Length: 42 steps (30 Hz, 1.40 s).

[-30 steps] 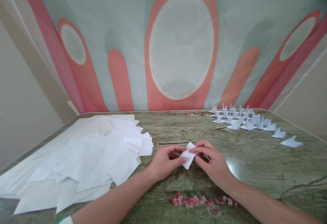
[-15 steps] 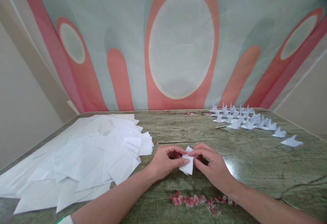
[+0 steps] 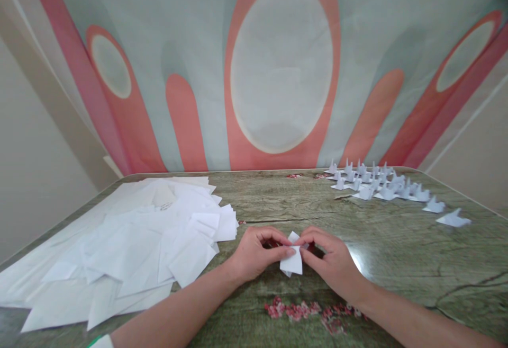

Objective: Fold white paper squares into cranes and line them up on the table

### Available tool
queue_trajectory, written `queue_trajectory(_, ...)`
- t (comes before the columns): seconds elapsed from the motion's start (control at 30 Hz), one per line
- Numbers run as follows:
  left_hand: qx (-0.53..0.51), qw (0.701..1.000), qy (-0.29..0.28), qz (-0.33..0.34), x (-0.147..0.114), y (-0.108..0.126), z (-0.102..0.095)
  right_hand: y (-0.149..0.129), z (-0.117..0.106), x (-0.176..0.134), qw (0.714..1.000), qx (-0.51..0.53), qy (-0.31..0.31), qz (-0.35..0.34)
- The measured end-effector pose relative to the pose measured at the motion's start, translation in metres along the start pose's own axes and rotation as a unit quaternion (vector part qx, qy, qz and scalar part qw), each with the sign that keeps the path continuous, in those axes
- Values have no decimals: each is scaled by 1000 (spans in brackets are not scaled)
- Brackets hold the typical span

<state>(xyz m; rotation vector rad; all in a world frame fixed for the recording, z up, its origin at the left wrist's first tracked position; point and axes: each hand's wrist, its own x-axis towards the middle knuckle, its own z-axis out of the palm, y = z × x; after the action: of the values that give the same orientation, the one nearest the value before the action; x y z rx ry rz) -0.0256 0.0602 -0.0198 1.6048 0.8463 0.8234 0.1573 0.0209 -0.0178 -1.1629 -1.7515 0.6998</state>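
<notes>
A small folded white paper is held between both hands above the middle of the table. My left hand pinches its left side, thumb in front and fingers behind. On the opposite side my right hand grips it with thumb and fingertips close to the left ones. One flap points up between the fingers, and a wider flap hangs below the thumbs. The inner folds are covered by my fingers.
Loose white paper sheets lie in a wide heap on the left of the wood-grain table. Several folded paper birds stand in rows at the back right. A patterned wall hanging rises behind the table's far edge.
The folded paper has tilted and shifted slightly down and to the right, so its lower flap spreads wider. My fingertips have moved closer together; the heap and birds stay put.
</notes>
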Motion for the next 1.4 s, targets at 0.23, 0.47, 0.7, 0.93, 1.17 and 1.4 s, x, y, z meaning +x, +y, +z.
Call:
queue_trajectory(0.23, 30, 999, 12, 40, 0, 3, 2, 0, 1, -1, 1000, -9, 8, 11)
queue_trajectory(0.47, 3, 999, 38, 19, 2, 0, 0, -3, 3, -2, 999, -4, 15, 46)
queue_trajectory(0.7, -69, 997, 30, 16, 3, -2, 0, -2, 4, -3, 999, -3, 20, 37)
queue_trajectory(0.93, -105, 994, 31, 12, 4, -1, 0, -2, 3, -3, 1000, 1, 22, 22)
queue_trajectory(1.17, -116, 992, 45, -5, 4, 0, 0, -1, 3, -3, 1000, 20, 18, 13)
queue_trajectory(1.4, -119, 992, 50, -5, 5, 1, 0, 0, 3, -1, 999, 46, 26, -11)
